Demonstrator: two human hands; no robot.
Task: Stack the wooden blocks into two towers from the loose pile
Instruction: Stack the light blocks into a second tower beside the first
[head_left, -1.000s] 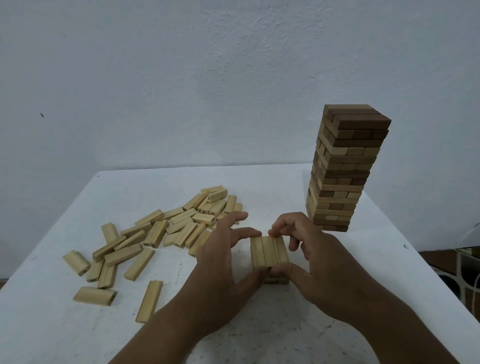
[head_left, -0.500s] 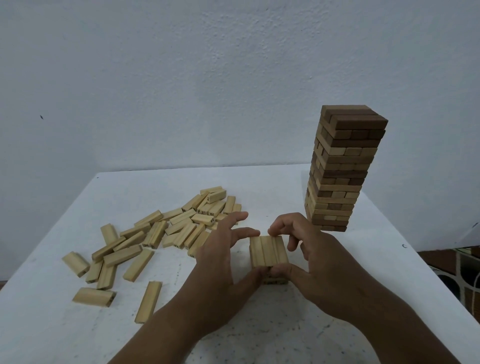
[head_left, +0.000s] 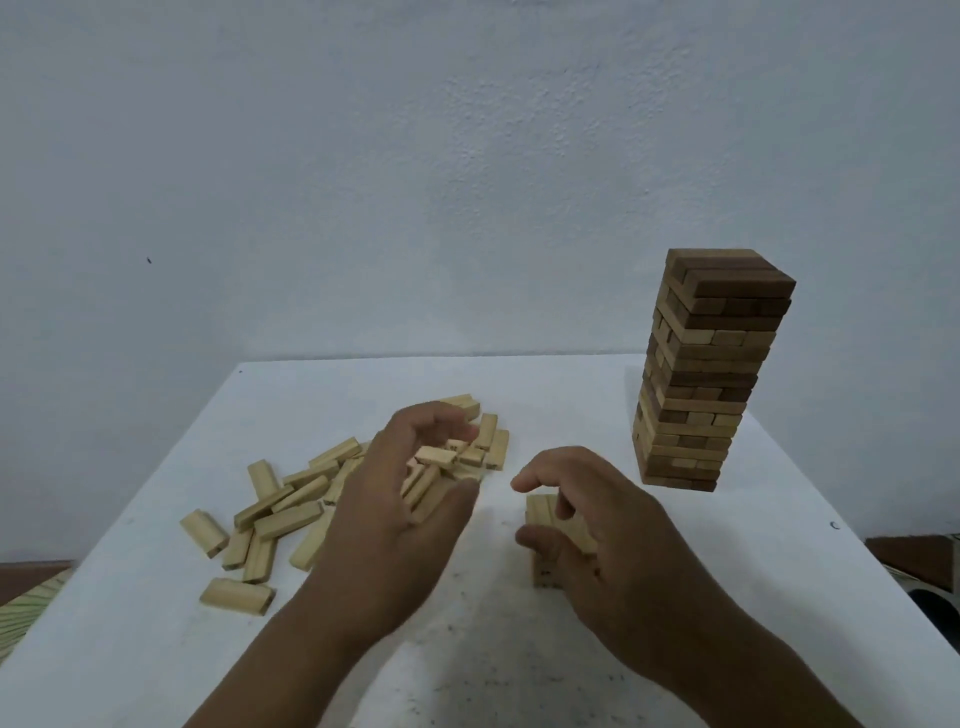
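A short stack of pale wooden blocks (head_left: 541, 511) stands at the middle of the white table (head_left: 545, 384). My right hand (head_left: 613, 535) hovers over its right side with loosely curled fingers, hiding most of it; its thumb lies close to the stack's front. My left hand (head_left: 395, 514) is over the right end of the loose pile of pale blocks (head_left: 291, 504), fingers and thumb spread apart with nothing held between them. A tall tower of mixed dark and pale blocks (head_left: 711, 374) stands at the back right.
Loose blocks lie scattered across the table's left half, one lying apart near the front left (head_left: 236, 596). A plain wall rises behind the table. The table's right edge runs close to the tall tower, with floor beyond it.
Both hands have let go of the short stack. My left hand moved left and away to the loose pile. My right hand lifted slightly and opened over the stack.
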